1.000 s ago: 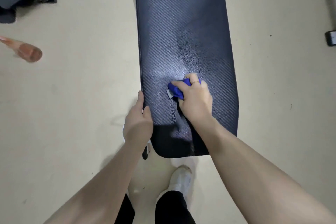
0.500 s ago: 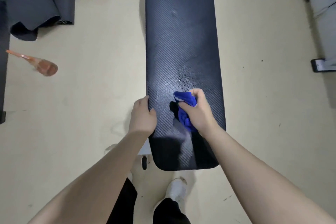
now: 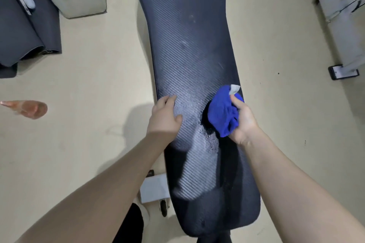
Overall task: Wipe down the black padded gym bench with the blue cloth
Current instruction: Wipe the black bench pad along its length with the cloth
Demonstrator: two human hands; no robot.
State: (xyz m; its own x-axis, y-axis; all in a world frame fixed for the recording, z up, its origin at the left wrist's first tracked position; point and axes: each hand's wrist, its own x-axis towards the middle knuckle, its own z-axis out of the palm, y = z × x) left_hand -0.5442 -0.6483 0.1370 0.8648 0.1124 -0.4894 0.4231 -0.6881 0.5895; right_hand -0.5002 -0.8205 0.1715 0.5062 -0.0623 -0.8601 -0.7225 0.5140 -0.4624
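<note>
Both hands are on the bench: the right hand (image 3: 244, 122) is closed around a bunched blue cloth (image 3: 222, 112), fingers curled over its far side, with a small white tag (image 3: 234, 89) poking out at the top. It presses the cloth against the right edge of the black padded bench (image 3: 187, 49). The left hand (image 3: 165, 117) lies flat and spread open on the left edge of the pad, fingers pointing away, gripping nothing. Between the two hands the woven-textured surface shines under the light, and a patch of small wet droplets (image 3: 210, 140) sits just below the cloth. Beyond the bench lies a pale beige floor (image 3: 94, 85). A pinkish translucent bottle (image 3: 29, 107) lies to the left, dark rolled mats (image 3: 25, 31) at the upper left, and grey equipment (image 3: 343, 10) at the upper right.
</note>
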